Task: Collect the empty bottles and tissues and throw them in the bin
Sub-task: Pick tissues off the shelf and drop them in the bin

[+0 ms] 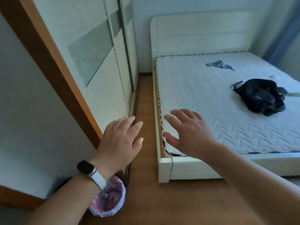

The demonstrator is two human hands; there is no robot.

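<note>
Left grip (120,143), right grip (190,135): fingers spread, holding nothing. Round bin with white-red plastic liner (108,200) on brown wooden floor (146,200). Black fabric bag (261,96) on white quilted mattress (203,98).

Your bin (112,198): upright, lined with a red-patterned white bag, at the floor's left edge by the wall

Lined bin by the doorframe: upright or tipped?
Upright: the small round bin with a white plastic liner stands on the wooden floor, its mouth facing up. Fill level: cannot tell, the inside is blurred.
</note>
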